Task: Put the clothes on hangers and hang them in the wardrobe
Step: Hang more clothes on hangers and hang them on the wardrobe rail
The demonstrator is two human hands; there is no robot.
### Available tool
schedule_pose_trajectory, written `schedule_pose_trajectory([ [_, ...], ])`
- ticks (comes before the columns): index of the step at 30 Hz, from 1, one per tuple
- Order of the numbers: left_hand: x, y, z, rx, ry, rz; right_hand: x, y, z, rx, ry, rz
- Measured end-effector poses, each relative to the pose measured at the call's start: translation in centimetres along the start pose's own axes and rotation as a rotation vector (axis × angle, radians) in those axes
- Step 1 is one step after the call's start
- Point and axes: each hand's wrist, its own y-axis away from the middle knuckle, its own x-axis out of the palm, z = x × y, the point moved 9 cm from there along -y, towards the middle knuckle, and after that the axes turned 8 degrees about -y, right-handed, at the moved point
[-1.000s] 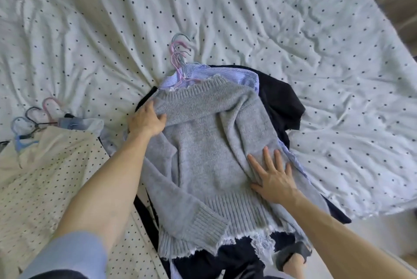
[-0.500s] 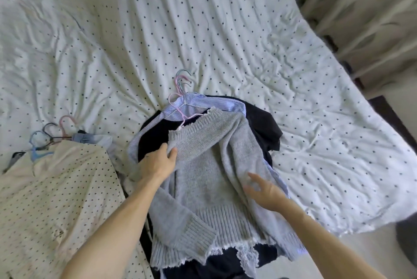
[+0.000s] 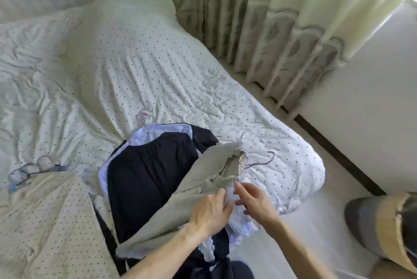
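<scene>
Grey sweater lifted over the dotted bed

Head view: the left hand [image 3: 211, 212] grips the soft grey knitted sweater [image 3: 198, 179] on its thin pink hanger [image 3: 261, 161], above the dark navy garment [image 3: 149, 177]; the right hand [image 3: 256, 203] has loose, released fingers [image 3: 242, 188] beside it, over the rumpled white dotted bed sheet [image 3: 158, 71].

Left hand [image 3: 211, 212]: fingers curled, gripping. Right hand [image 3: 256, 203]: fingers partly spread, loosely bent. Both forearms bare, extended forward, hands nearly touching.

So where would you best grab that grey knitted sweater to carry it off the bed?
Probably by the pink hanger hook jutting from the grey knitted sweater's neckline toward the bed's right edge. Come from the right: the hook lies bare there, apart from the pile.
</scene>
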Motion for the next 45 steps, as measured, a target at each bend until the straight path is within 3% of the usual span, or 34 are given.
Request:
schedule_pose_trajectory([
  [9, 5.0, 6.8, -20.5, 0.347, -0.080, -0.013, -16.6, 11.9, -6.8, -0.063, -0.039, -0.405],
  [12, 6.7, 9.0, -25.5, 0.426, -0.075, 0.035, -20.3, 15.8, -7.8, -0.126, -0.069, -0.466],
  [15, 7.6, 11.3, -31.0, 0.659, -0.163, 0.075, -23.9, 21.3, -7.9, -0.211, -0.014, -0.500],
  [17, 6.4, 12.3, -34.8, 0.869, -0.186, 0.001, -26.5, 25.7, -8.9, -0.248, 0.032, -0.542],
  [21, 0.4, 8.9, -40.5, 0.987, -0.152, -0.312, -29.5, 33.7, -10.8, -0.243, 0.091, -0.603],
  [23, -0.5, 8.1, -44.3, 1.095, -0.261, -0.377, -30.5, 37.3, -11.4, -0.230, 0.127, -0.667],
  [25, 1.4, 8.3, -48.6, 1.255, -0.416, -0.320, -31.6, 40.6, -12.0, -0.219, 0.176, -0.782],
  [28, 6.6, 11.2, -53.8, 1.441, -0.567, -0.094, -33.6, 45.3, -13.7, -0.177, 0.198, -0.984],
  [32, 11.4, 16.8, -57.7, 1.476, -0.357, 0.359, -35.3, 51.6, -15.8, -0.102, 0.149, -1.260],
  [35, 12.5, 19.9, -60.0, 1.519, -0.124, 0.441, -35.5, 56.3, -16.8, -0.073, 0.125, -1.522],
  [38, 12.5, 21.8, -62.7, 1.408, 0.149, 0.529, -34.7, 59.7, -16.5, -0.065, 0.126, -1.754],
  [42, 11.7, 26.5, -65.2, 1.613, 0.089, 0.505, -32.9, 61.5, -16.1, -0.059, 0.085, -1.963],
  [45, 11.2, 28.0, -65.8, 1.719, -0.004, 0.476, -31.5, 61.3, -16.4, -0.025, 0.044, -2.025],
])
